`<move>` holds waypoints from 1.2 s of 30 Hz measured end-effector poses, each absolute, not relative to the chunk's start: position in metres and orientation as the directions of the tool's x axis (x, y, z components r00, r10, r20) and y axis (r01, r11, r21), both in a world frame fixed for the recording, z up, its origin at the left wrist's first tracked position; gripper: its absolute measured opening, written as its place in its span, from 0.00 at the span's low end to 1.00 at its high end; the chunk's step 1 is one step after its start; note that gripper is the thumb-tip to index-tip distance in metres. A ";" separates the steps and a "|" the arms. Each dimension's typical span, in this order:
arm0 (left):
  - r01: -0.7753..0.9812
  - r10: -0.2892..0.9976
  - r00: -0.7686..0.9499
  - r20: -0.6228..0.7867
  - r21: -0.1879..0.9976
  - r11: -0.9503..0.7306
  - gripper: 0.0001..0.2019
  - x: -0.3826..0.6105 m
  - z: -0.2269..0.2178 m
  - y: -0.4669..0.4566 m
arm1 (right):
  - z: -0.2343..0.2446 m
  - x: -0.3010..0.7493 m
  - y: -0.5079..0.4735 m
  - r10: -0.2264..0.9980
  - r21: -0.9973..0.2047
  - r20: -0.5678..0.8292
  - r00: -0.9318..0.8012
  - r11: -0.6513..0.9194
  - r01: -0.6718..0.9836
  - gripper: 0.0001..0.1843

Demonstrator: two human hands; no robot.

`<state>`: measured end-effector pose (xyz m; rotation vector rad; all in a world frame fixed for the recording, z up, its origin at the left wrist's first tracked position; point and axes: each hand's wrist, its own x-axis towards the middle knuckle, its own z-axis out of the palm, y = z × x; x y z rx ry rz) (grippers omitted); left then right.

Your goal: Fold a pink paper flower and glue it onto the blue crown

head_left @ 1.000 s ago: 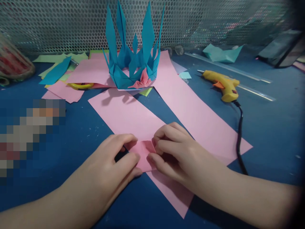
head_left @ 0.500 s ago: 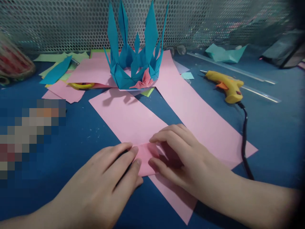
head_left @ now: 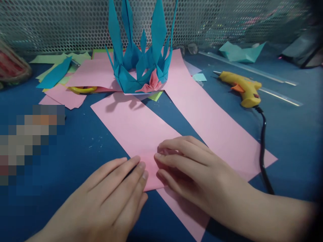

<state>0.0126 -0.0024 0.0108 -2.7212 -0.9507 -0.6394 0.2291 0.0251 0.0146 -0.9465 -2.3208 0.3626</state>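
Note:
A small piece of folded pink paper (head_left: 150,173) lies between my hands, on top of a longer pale pink paper strip (head_left: 126,129). My left hand (head_left: 113,195) covers its left end, fingers side by side and pressing it down. From the right, my right hand (head_left: 189,168) holds the other end with bent fingers and thumb, hiding that end. Beyond them stands a blue folded-paper crown (head_left: 141,70), with a pink paper flower (head_left: 152,83) on its front.
A yellow glue gun (head_left: 242,87) lies at the right, its black cord (head_left: 262,144) running toward me. Clear glue sticks (head_left: 280,96) rest behind it. Paper scraps (head_left: 63,95) and a yellow handle (head_left: 83,90) are at the left. Perforated metal (head_left: 75,27) stands at the back.
My right hand's fingers have come closer to the left hand over the folded pink paper. My left fingers have drawn together and slid slightly down. The view has shifted a little.

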 end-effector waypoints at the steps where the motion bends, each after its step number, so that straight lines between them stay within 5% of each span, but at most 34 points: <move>1: 0.624 0.554 0.697 0.456 -0.003 -0.782 0.10 0.011 0.011 -0.001 | 0.015 0.229 0.025 0.704 -0.447 0.428 -0.567 0.710 0.544 0.07; 8: 0.572 0.680 0.636 0.365 0.368 -0.733 0.08 0.001 0.019 0.018 | 0.017 0.227 0.025 0.679 -0.424 0.407 -0.611 0.733 0.532 0.11; 18: 0.579 0.645 0.711 0.279 0.286 -0.763 0.06 -0.002 0.024 0.019 | 0.031 0.232 0.028 0.508 -0.361 0.301 -0.807 0.844 0.396 0.25; 25: 0.540 0.529 0.791 0.307 0.057 -0.840 0.12 0.004 0.021 0.009 | 0.033 0.237 0.026 0.425 -0.258 0.295 -0.856 0.898 0.357 0.23; 30: 0.526 0.522 0.823 0.223 0.049 -0.849 0.17 -0.005 0.026 0.004 | 0.033 0.239 0.022 0.394 -0.165 0.290 -0.872 0.918 0.360 0.22; 36: 0.496 0.501 0.842 0.198 0.080 -0.865 0.23 -0.017 0.025 0.004 | 0.032 0.244 0.025 0.388 -0.215 0.200 -0.900 0.913 0.346 0.22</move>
